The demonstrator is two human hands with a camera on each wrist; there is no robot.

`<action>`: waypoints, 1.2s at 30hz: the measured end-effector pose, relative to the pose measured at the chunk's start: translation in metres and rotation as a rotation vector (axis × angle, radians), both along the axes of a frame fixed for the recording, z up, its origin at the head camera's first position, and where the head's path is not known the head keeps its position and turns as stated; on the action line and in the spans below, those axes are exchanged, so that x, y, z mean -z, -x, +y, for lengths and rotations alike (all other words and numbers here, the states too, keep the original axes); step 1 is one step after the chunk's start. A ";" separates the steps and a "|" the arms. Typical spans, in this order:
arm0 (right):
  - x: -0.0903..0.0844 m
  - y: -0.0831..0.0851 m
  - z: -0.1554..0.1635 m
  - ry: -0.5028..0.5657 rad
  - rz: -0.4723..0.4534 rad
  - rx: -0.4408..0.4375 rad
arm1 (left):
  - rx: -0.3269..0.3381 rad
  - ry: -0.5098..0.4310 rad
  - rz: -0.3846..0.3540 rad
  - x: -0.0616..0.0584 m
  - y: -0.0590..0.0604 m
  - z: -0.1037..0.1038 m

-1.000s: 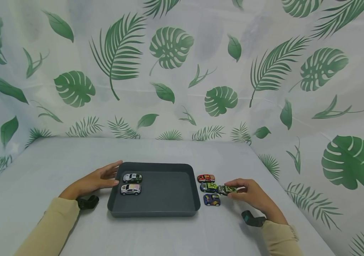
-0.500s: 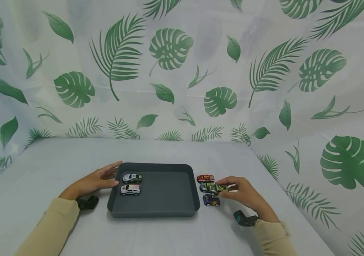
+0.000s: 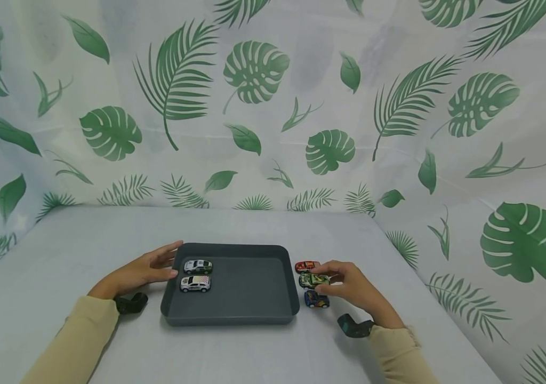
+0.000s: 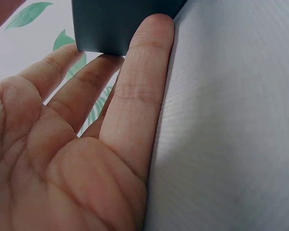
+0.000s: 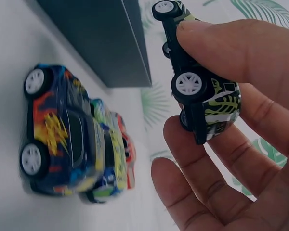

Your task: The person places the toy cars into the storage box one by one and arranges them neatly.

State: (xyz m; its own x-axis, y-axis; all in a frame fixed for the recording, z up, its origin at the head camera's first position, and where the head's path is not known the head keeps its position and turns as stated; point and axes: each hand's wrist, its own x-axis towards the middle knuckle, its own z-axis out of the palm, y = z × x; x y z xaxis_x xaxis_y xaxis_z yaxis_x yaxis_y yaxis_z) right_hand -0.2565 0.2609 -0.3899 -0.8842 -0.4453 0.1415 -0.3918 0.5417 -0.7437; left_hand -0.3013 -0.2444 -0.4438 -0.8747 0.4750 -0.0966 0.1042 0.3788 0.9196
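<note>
Head view, left of center: left hand [image 3: 141, 272], fingers extended, touching left wall of dark gray tray [image 3: 254, 288]. In tray's left part: white-green car [image 3: 198, 266], white car [image 3: 195, 284] just below; markings too small to read. Right of tray: red car [image 3: 303, 265] upper, blue car [image 3: 316, 299] lower, yellow graphic on its side unreadable; yellow-green car [image 5: 108, 159] between them in right wrist view. Held above that row: green-black car [image 3: 313, 280], pinched between thumb and fingers of right hand [image 3: 350, 282].
</note>
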 end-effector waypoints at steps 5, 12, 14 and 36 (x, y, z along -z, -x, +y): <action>0.002 0.002 -0.008 0.002 0.003 -0.012 | -0.012 -0.001 -0.013 -0.001 -0.001 0.000; 0.003 0.005 -0.017 0.007 0.007 -0.038 | -0.010 -0.004 -0.016 -0.001 -0.002 0.000; 0.004 0.005 -0.020 0.014 0.007 -0.046 | -0.008 -0.009 -0.018 -0.002 -0.001 0.000; 0.011 0.009 -0.053 0.118 -0.028 -0.121 | -0.003 -0.017 -0.030 -0.004 -0.003 0.000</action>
State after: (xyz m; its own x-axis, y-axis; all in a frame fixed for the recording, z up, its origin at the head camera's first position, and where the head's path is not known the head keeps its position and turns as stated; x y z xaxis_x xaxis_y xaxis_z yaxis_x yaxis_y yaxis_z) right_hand -0.2653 0.2075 -0.4010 -0.8295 -0.5303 0.1756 -0.4274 0.4001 -0.8107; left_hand -0.2983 -0.2445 -0.4401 -0.8729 0.4744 -0.1143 0.0759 0.3633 0.9286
